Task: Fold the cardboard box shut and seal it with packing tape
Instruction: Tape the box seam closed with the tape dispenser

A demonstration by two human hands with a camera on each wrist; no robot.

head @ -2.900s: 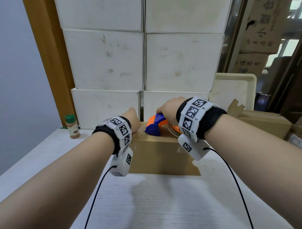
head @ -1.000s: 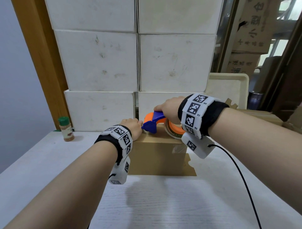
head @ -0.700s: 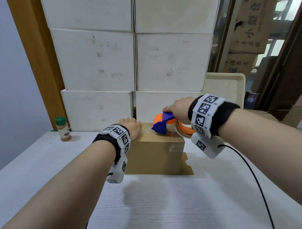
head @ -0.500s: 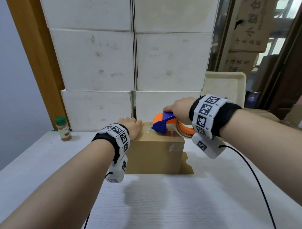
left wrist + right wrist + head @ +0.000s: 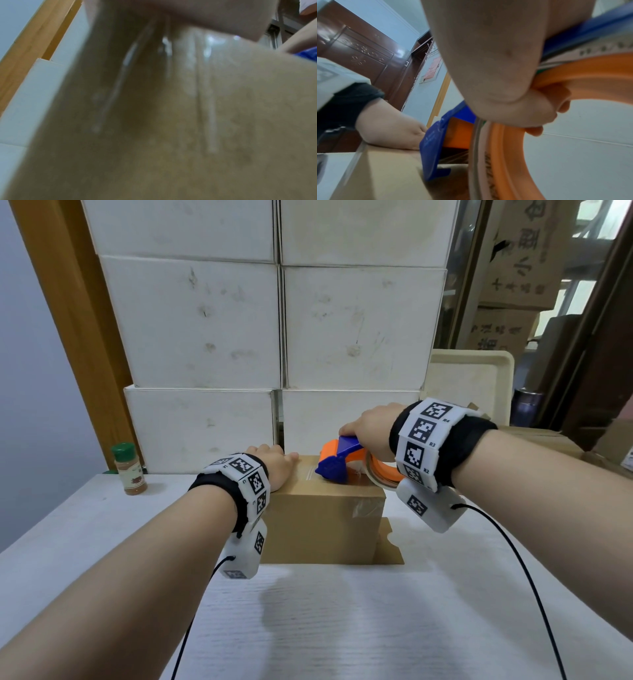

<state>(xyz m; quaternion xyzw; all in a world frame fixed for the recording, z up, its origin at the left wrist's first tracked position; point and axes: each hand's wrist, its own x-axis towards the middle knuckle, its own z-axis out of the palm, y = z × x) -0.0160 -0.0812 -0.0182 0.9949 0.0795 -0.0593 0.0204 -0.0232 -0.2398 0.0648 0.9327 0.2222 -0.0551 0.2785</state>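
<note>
Fingers (image 5: 537, 129) of our right hand (image 5: 368, 428) curl through the orange ring of the tape gun (image 5: 337, 462), gripping it with its blue nose down on top of the box (image 5: 322, 525). Our left hand (image 5: 277, 465) lies on the box's top left edge; whether its fingers are flat or bent, we cannot tell. Clear tape (image 5: 364, 505) shows at the box's upper right corner. Mid-frame on the desk (image 5: 342, 628) sits the box, with a spice jar (image 5: 128, 469) at left and white cartons (image 5: 274, 320) stacked behind.
</note>
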